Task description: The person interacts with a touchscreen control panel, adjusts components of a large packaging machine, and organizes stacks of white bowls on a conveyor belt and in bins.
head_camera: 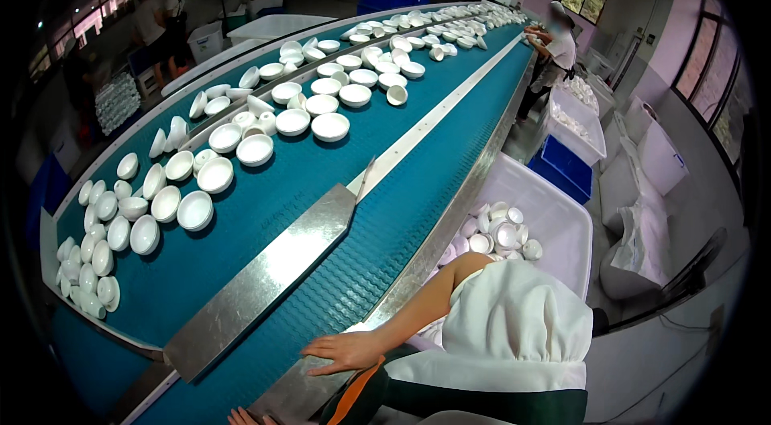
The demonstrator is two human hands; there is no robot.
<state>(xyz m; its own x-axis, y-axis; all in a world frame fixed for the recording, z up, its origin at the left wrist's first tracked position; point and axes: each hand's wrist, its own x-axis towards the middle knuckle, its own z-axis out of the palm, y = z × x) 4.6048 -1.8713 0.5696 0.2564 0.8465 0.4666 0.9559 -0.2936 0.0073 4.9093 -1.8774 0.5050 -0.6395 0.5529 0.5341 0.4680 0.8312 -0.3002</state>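
My right hand point(346, 353) lies flat on the metal edge point(310, 386) of a conveyor, fingers spread and holding nothing. Of my left hand point(248, 417), only fingers show at the bottom rim, apart and by the same metal edge; the rest is cut off. Before me runs a teal conveyor belt point(289, 196). Many white bowls point(195, 210) stand or lie tilted along its far side, some bunched at the near left end point(84, 280). A sheet-metal guide plate point(271, 274) lies slantwise over the belt, its far end meeting a white divider strip point(433, 106).
Beside my right arm, a large white plastic tub point(542, 184) holds small white bowls or cups point(505, 235). Beyond it stand a blue crate point(560, 169) and another filled white tub point(575, 124). A co-worker point(554, 52) stands farther along the belt. White sacks point(638, 244) line the wall.
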